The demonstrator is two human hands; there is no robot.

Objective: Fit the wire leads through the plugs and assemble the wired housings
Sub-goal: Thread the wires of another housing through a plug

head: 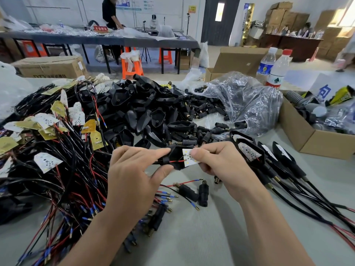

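At frame centre our left hand (132, 169) pinches the likely light, stiff black plastic housing (175, 156) by its neck while our right hand (219, 160) pinches its thin white circuit board (189, 159), seemingly fragile, best held edgewise.

Matt black plastic housing (175, 157), crinkled glossy bag (247, 100)

**Housing and board part-fitted**

A black housing (175, 159) is held open side up, pinched by the left hand (134, 175). A white LED board (189, 158), pinched by the right hand (221, 160), is seated partly inside it. A red lead (175, 161) is run through its neck.
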